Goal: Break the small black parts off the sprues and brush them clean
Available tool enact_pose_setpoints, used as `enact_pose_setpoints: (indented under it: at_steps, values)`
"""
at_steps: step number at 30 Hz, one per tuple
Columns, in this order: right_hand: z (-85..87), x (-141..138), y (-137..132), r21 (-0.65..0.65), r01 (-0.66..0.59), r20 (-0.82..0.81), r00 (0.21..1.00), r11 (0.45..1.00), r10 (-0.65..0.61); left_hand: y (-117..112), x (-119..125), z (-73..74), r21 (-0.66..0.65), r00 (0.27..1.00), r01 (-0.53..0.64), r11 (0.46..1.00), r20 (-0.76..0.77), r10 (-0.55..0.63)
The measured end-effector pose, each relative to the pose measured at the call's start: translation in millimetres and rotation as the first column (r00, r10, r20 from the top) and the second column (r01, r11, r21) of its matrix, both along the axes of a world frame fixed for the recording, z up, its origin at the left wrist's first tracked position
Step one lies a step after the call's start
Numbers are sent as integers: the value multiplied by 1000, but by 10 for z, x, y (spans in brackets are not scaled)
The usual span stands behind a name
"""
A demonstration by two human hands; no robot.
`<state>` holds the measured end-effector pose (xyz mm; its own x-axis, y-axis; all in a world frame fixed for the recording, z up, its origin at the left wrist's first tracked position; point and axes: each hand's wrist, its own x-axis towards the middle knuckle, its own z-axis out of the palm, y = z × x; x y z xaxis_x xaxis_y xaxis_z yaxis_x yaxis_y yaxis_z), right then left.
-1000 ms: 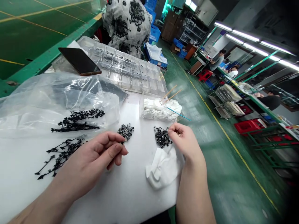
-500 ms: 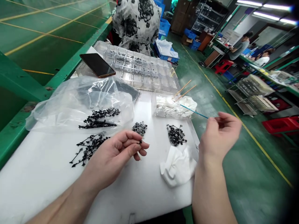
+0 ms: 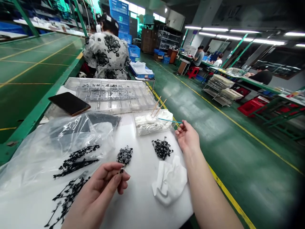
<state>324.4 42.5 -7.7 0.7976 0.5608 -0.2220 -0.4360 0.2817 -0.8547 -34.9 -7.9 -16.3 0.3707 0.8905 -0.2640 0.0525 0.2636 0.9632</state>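
Note:
Between thumb and fingertips, my left hand [image 3: 105, 187] pinches a small black part [image 3: 121, 171] above the white tabletop [image 3: 135, 197]. My right hand [image 3: 188, 136] is closed on a thin blue stick [image 3: 171, 121], whose far end reaches the white paste-like stuff [image 3: 152, 120] in a clear box [image 3: 140, 131]. Two wooden sticks [image 3: 157, 106] stand in that box. Near my left fingers lies a pile of small ring-like pieces [image 3: 125, 155]. A pile of black parts [image 3: 162, 149] sits before the box, with a crumpled white cloth [image 3: 170, 181] nearer me.
Black branched parts [image 3: 71, 194] lie at left, more on a clear plastic bag [image 3: 78, 133]. Behind are a phone [image 3: 69, 103] and a clear compartment tray [image 3: 111, 93]. A green frame rail [image 3: 47, 101] runs along the left. A person in a patterned top [image 3: 107, 55] sits ahead.
The view has tilted up and shifted right. My right hand has moved in closer to the clear box with the blue stick. My left hand keeps its pinch on the small part.

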Motion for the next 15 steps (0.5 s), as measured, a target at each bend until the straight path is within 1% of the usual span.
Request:
enact_pose_setpoints:
  at_steps: [4,8,12,15]
  values:
    - [-4,-12,-37,45,-16,53,998,999,13,11,11,-11,5,1000,0,1000,-2,0]
    - [33,-56,-73,81,-28,131,991,996,18,5,30,11,-5,1000,-7,1000,-4,7]
    - [54,-129,-108,85,-39,251,968,996,16,-8,50,54,-20,999,-38,999,-21,37]
    - [43,-183,-132,67,-22,354,935,998,-3,-2,55,50,-20,998,-48,999,-27,48]
